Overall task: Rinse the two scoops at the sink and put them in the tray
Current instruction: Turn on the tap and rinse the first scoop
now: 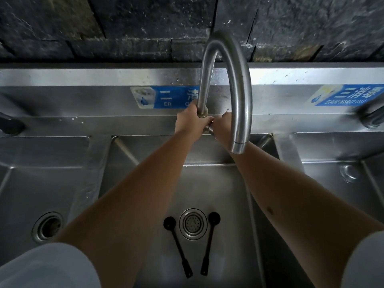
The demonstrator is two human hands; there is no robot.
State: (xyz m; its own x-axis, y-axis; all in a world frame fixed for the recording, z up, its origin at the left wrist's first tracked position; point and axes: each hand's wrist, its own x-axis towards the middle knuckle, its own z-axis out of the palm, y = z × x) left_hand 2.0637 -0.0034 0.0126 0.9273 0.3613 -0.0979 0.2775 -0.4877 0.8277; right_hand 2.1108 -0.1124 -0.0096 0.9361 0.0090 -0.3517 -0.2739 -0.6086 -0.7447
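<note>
Two black long-handled scoops lie on the floor of the middle steel basin (145,175), one (176,244) left of the round drain strainer (193,224) and one (209,240) right of it, their handles pointing toward me. Both arms reach far over the basin. My left hand (190,119) grips the base of the tall curved steel tap (239,94). My right hand (223,126) is closed around the tap's valve handle beside it, partly hidden behind the spout. No water runs from the spout.
Further basins flank the middle one: the left basin (31,183) has an open drain (47,226), the right basin (332,183) a small drain. Blue labels mark the steel backsplash (83,100). Dark tap parts show at both side edges. Dark stone wall lies behind.
</note>
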